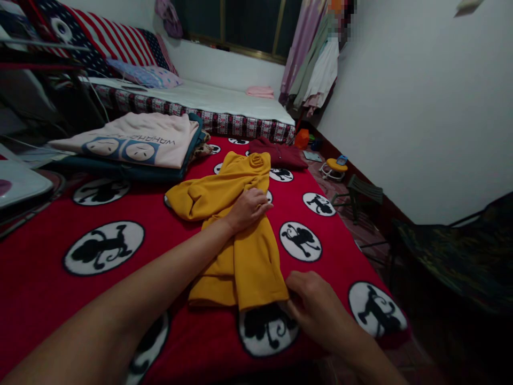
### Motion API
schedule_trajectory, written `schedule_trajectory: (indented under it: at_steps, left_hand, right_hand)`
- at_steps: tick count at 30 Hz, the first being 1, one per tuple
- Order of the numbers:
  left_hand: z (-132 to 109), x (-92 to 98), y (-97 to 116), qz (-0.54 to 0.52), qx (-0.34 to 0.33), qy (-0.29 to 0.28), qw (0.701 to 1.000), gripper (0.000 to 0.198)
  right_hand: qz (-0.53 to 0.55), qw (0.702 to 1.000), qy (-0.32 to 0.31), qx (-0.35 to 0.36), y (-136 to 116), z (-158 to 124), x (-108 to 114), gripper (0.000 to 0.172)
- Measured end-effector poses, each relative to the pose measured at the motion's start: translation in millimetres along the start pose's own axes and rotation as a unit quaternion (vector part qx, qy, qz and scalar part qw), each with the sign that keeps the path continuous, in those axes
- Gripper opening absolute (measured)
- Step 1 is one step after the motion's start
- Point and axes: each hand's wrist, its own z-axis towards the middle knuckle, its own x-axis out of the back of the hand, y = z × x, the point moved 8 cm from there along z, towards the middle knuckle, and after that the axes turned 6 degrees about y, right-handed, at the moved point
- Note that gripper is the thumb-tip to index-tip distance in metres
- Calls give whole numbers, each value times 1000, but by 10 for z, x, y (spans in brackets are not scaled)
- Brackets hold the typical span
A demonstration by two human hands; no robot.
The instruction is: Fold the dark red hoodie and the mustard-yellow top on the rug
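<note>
A mustard-yellow long-sleeved top (256,256) with a gathered high neck lies partly folded on a red blanket (224,342) printed with black monkeys in white circles. One sleeve lies bent out to the left, and the other layers run toward me. My left hand (249,208) is at the top's right edge below the neck, its fingers curled closed on the cloth. Down at the near right corner, my right hand (312,302) is closed with its fingertips pinching the hem. The fingertips of both hands are partly hidden.
Folded clothes (132,141), a pale printed one uppermost, lie at the left. Behind the yellow top is a dark red garment (280,153). A small stool (335,166) and a dark folding chair (460,256) stand to the right; another bed (224,101) is by the window.
</note>
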Motion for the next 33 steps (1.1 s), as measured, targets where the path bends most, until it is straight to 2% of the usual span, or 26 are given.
schedule_trajectory:
  at_steps: [1, 3, 5, 8, 10, 11, 12, 14, 15, 17, 18, 19, 20, 23, 24, 25, 27, 28, 30, 32, 33]
  left_hand:
    - [-14, -18, 46, 5, -12, -26, 1000, 22]
    - [-69, 33, 148, 6, -26, -58, 998, 24]
    - [-175, 132, 260, -3, -36, -99, 994, 25]
    - [-408, 280, 391, -19, -37, -189, 981, 13]
    - [-553, 378, 413, -17, -25, -227, 973, 14]
    - [-612, 423, 405, -14, -14, -237, 971, 15]
    - [-662, 464, 393, -13, -3, -240, 971, 17]
    - [-747, 529, 375, -15, 18, -235, 972, 22]
    - [-786, 559, 381, -19, 25, -227, 973, 25]
    - [-875, 610, 422, -32, 42, -212, 976, 31]
    - [-925, 631, 458, -41, 51, -209, 976, 33]
    - [-976, 652, 504, -52, 61, -209, 975, 33]
    - [-1021, 676, 558, -64, 71, -211, 973, 31]
    - [-1106, 752, 736, -104, 86, -249, 959, 21]
    - [-1108, 786, 768, -113, 91, -265, 953, 21]
    - [-1092, 835, 761, -114, 100, -272, 950, 22]
    - [-1000, 1004, 598, -80, 131, -234, 960, 24]
    - [-939, 1134, 444, -43, 152, -186, 970, 23]
    - [-866, 1453, 55, 67, 199, -64, 976, 23]
    - [-902, 1743, -348, 188, 256, 28, 948, 30]
    - [-950, 1840, -538, 232, 290, 46, 927, 37]
  right_hand:
    - [-5, 999, -37, -12, 8, -27, -3, 9]
    - [-19, 997, -69, -39, 39, -59, 56, 14]
    - [-32, 998, -37, -46, 26, -45, 172, 20]
    - [-18, 999, 28, 30, -196, 27, 211, 11]
    - [-14, 994, 36, 98, -396, 87, 90, 27]
    - [-18, 991, 35, 124, -480, 122, 13, 30]
    - [-23, 989, 37, 143, -546, 160, -56, 26]
    - [-11, 986, 64, 153, -608, 243, -117, 8]
    - [14, 985, 90, 149, -612, 277, -98, 3]
    - [89, 974, 156, 135, -585, 304, 9, 8]
    - [129, 968, 170, 130, -571, 300, 49, 8]
    - [162, 966, 156, 130, -573, 296, 52, 7]
    - [187, 967, 115, 132, -589, 293, 19, 6]
    - [208, 969, -52, 121, -632, 302, -135, 8]
    - [205, 970, -66, 111, -618, 347, -123, 14]
    - [198, 973, -51, 106, -597, 428, -69, 18]
    - [171, 978, 38, 111, -552, 659, 89, 21]
    - [145, 978, 90, 119, -534, 783, 146, 23]
    - [69, 978, 150, 128, -510, 1014, 120, 42]
    - [-17, 983, 131, 125, -491, 1195, -79, 65]
    - [-51, 986, 103, 123, -485, 1252, -196, 71]
